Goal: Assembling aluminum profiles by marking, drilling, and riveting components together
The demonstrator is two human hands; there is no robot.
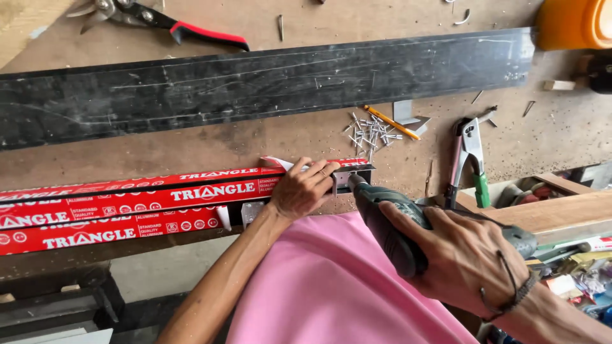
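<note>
While we look down from the head camera, we list the things from near to far.

Pink cloth: we see it lowest in the view, under both forearms.
Right hand: we see it closed around the dark green power drill, and the front of the drill points at the end of the metal profile.
Left hand: we see it pressing flat on the metal profile, fingers bent over the end, just beside the drill tip.
Metal profile: it lies on the near edge of the workbench, wrapped in red film with white print.
Rivet tool: it lies right of the drill, with a green grip.
Rivets: a small heap lies behind the left hand, touching an orange pencil.
Black strip: it lies long across the bench, further away.
Snips: red handles, at the far edge.
</note>
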